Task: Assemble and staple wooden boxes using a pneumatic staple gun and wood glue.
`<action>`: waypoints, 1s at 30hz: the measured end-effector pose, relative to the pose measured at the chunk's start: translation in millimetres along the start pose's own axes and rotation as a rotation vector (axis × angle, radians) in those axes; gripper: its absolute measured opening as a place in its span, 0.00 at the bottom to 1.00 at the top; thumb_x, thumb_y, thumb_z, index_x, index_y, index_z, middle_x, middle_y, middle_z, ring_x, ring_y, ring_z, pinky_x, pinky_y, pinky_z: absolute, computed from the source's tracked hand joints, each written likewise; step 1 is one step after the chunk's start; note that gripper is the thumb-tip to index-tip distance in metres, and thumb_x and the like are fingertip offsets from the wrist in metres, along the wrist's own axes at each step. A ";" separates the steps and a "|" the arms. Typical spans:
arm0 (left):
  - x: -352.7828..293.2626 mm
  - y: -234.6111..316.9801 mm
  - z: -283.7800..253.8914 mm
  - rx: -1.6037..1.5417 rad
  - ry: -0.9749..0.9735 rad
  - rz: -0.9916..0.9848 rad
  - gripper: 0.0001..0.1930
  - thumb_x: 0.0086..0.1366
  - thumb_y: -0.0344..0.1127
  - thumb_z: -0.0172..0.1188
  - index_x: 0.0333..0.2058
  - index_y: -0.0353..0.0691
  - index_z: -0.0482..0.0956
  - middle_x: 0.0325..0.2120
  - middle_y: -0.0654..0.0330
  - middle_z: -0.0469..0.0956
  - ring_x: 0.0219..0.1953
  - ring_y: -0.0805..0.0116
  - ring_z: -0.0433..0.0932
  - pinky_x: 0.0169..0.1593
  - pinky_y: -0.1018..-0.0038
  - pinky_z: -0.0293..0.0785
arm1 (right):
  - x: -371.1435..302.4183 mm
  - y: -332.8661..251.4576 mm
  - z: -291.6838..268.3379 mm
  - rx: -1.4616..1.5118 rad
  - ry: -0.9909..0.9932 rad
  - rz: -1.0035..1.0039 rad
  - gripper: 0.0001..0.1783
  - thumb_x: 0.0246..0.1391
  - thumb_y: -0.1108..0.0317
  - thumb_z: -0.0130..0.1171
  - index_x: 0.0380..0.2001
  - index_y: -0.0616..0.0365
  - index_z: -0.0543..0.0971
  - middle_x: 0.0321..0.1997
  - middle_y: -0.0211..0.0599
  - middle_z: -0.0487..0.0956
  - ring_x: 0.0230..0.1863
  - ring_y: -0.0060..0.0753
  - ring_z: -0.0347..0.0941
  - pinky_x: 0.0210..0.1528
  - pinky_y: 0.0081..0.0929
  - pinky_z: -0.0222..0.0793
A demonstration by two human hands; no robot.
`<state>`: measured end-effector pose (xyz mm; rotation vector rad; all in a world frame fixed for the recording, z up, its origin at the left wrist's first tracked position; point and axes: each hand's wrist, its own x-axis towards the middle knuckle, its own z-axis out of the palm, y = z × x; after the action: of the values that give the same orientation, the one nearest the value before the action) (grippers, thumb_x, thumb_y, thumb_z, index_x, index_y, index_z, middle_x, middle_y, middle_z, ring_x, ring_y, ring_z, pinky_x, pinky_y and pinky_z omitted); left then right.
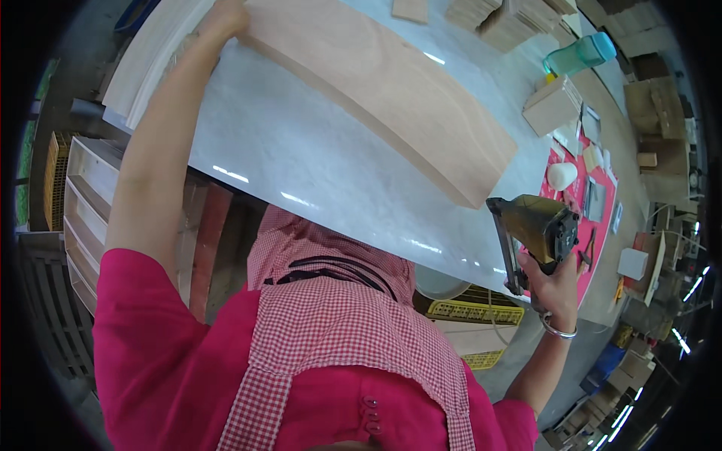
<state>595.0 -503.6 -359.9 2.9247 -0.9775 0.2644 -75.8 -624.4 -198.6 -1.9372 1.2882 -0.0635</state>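
Observation:
A long pale wooden box-like piece [376, 83] lies slantwise on the glossy light table [278, 128], its top face and near side showing. At its far left end my left hand [226, 19] grips the edge, with the fingers partly cut off by the top of the view. My right hand [553, 289] is closed around the handle of a pneumatic staple gun [535, 229], dark with a brownish-gold head. The gun is held at the table's right edge, just off the near right end of the wooden piece and apart from it.
Pale boards [143, 68] are stacked at the left. Wooden blocks [553, 105], a teal bottle [579, 54] and a pink sheet [602, 188] bearing a white roll [562, 176] and tools lie at the right. A yellow crate [481, 301] and a hose [496, 319] sit below the table.

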 end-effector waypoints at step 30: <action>-74.6 40.6 -42.1 -0.302 0.145 -0.032 0.16 0.60 0.35 0.50 0.42 0.36 0.81 0.50 0.46 0.74 0.55 0.49 0.72 0.55 0.55 0.69 | 31.3 -3.8 -34.4 -0.078 -0.114 -0.253 0.20 0.50 0.70 0.68 0.45 0.62 0.74 0.26 0.26 0.76 0.19 0.13 0.66 0.19 0.16 0.60</action>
<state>505.9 -487.7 -331.9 2.6060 -0.8643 0.2947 -73.1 -668.6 -184.0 -2.1301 0.9794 -0.0292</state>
